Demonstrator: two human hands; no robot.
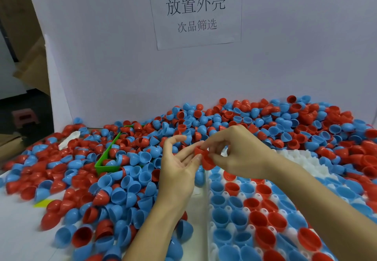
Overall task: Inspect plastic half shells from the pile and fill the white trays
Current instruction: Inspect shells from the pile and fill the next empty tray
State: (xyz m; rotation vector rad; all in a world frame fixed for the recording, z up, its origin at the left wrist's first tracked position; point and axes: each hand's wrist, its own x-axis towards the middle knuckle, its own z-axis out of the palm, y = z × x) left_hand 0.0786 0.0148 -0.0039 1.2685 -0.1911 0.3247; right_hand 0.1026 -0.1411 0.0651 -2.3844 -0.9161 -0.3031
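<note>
A big pile of red and blue plastic half shells [265, 122] covers the table from left to right. In the middle, above the pile, both hands meet on red half shells [207, 159]. My right hand [234, 150] pinches the shell's rim with thumb and fingers. My left hand [179, 164], palm up, touches a smaller red piece with its fingertips; its other fingers are loosely curled. Below the hands lies a white tray [224, 195] whose cups hold blue and red shells, open side up.
A green bin [106, 167] sits half buried in shells left of the hands. A second white tray [299, 158] shows bare pegs at the right. A white board with a paper sign [195, 11] walls off the back. A crumpled white scrap [68, 139] lies far left.
</note>
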